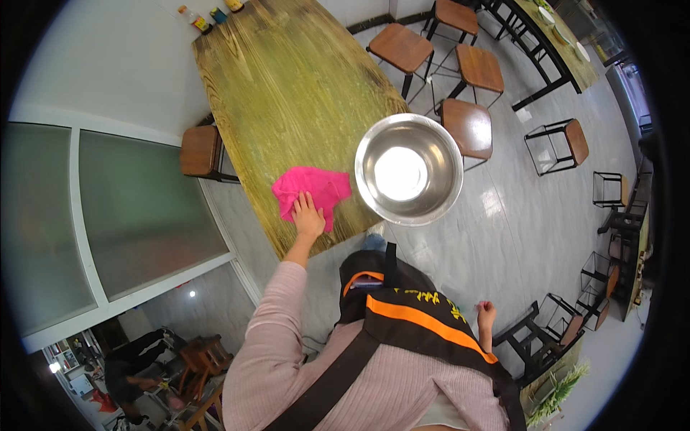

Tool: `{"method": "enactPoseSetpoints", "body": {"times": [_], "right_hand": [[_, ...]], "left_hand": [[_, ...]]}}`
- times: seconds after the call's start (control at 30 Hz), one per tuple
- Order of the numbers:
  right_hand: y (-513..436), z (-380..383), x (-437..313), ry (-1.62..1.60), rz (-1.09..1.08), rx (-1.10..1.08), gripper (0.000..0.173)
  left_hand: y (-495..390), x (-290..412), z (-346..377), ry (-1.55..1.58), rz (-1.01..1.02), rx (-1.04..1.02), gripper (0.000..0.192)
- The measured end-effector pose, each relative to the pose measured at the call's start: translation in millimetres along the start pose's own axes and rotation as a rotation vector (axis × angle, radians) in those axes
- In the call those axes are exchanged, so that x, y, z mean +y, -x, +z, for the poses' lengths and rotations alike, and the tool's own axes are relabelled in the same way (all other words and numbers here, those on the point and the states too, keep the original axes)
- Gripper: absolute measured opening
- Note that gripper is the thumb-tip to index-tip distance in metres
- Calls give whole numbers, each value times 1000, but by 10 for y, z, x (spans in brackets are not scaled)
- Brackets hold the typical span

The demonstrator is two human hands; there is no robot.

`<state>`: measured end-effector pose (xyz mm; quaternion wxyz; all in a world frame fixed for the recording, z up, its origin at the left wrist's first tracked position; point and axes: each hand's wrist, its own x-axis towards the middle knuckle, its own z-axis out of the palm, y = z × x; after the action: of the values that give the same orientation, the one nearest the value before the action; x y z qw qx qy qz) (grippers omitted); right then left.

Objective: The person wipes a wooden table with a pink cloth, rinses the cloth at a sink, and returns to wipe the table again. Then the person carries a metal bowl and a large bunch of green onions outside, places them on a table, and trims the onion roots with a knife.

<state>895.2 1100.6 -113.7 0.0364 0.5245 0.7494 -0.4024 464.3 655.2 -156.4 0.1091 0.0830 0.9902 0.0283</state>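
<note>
My left hand [309, 215] presses on a bright pink cloth [331, 186] spread, somewhat crumpled, on a wooden table [302, 97] with a yellow-green grain. Just right of the cloth, a large stainless steel basin [401, 202] stands at the table's right edge, its rim reaching past that edge. Inside it a bright round glare covers the bottom, so its contents cannot be told. My right hand [485, 310] hangs away from the table, low at the right, fingers curled; a small pinkish bit shows at the fingertips, too small to identify.
Bottles [195, 20] stand at the table's far left corner. Wooden stools with black metal legs surround it, one [468, 128] close behind the basin and one [200, 152] at the left. Another table [585, 78] holds dishes. A person [126, 377] is beyond the frosted glass partition [145, 210].
</note>
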Motion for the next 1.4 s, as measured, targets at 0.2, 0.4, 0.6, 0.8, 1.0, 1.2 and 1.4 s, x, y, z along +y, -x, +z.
{"method": "enactPoseSetpoints", "body": {"times": [0.2,0.4,0.6,0.8,1.0,1.2,1.4], "right_hand": [[-36,110,-98,-17,-31,-15,7],[165,36,-52,19,50,149,9],[459,-883,119,-498,61,334,10],[949,-1751,762,-729,-99,435,11],[1303,-2319,1633,-890,-87,476,16],[1571,-2846,2778,-1331,3,557,29],[1616,-3445,4494,-1187,579,852,27]], "left_hand": [[134,-176,78,-65,244,-92,51],[603,416,-57,194,183,74,22],[1007,2292,-597,423,746,-366,16],[2545,5138,-958,660,1588,-417,40],[4518,6622,-967,3,2274,-240,30],[4488,7922,-500,160,1812,-1345,17],[3579,9275,-256,-184,1658,23,14]]}}
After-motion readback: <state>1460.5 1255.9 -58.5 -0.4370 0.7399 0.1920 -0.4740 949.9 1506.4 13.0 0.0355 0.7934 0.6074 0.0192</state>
